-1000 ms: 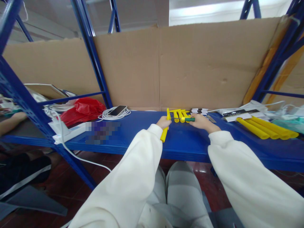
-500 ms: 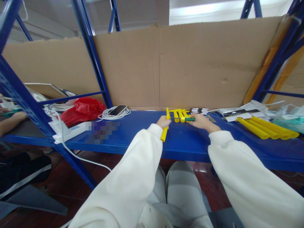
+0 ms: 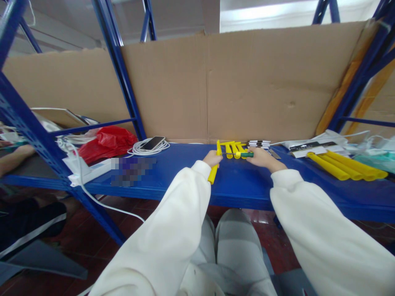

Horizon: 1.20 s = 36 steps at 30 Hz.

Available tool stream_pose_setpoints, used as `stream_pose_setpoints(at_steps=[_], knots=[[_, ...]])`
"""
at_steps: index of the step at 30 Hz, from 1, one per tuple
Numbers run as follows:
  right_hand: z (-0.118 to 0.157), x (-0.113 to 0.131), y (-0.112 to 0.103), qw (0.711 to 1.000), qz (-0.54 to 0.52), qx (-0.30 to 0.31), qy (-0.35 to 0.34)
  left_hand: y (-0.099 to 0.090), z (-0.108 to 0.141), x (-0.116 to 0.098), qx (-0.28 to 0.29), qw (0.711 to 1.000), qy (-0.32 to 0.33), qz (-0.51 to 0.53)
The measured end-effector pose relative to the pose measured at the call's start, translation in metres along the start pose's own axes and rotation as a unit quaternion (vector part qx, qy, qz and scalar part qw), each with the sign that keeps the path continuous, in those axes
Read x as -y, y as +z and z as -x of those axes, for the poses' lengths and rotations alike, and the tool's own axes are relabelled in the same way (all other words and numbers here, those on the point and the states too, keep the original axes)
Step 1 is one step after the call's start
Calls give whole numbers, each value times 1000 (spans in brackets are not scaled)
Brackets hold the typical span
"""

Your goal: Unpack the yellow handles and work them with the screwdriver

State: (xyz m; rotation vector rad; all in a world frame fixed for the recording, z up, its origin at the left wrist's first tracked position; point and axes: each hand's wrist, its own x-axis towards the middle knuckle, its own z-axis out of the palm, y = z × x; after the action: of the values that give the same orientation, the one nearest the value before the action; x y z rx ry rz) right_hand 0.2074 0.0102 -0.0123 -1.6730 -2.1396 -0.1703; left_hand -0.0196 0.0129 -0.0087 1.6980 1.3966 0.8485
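Closed around a yellow tube-like handle [image 3: 213, 174] is my left hand [image 3: 211, 158]; the piece stands tilted, its ends showing above and below my fingers. My right hand [image 3: 261, 158] grips a screwdriver [image 3: 247, 155] by its green and yellow handle. The thin shaft points left, its tip at the yellow piece beside my left fingers; exact contact is too small to make out. Just behind the screwdriver, several similar yellow T-shaped pieces [image 3: 228, 149] lie in a row on the blue table [image 3: 182, 164].
Several yellow tubes [image 3: 335, 166] and plastic packaging [image 3: 317, 144] lie at the right. Small black-and-white items [image 3: 258, 144] sit at the back. Leftward are a phone [image 3: 153, 143] on coiled white cable, a red bag [image 3: 106, 144] and a power strip [image 3: 95, 170]. Cardboard [image 3: 247, 82] walls the back.
Almost nothing differs. Both hands keep their places, with the screwdriver still against or near the yellow handle.
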Motion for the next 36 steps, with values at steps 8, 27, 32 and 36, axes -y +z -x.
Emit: stream_pose_setpoints(at_steps=[8, 27, 32, 36], knots=[[0, 1, -2, 1000, -3, 7, 16, 1, -3, 3, 4, 1000, 4, 10], [8, 18, -12, 994, 78, 63, 32, 1, 2, 0, 7, 1000, 17, -8], [7, 12, -7, 994, 93, 28, 40, 1, 1, 1, 9, 1000, 19, -8], [4, 6, -1, 996, 69, 46, 26, 1, 2, 0, 10, 1000, 21, -7]])
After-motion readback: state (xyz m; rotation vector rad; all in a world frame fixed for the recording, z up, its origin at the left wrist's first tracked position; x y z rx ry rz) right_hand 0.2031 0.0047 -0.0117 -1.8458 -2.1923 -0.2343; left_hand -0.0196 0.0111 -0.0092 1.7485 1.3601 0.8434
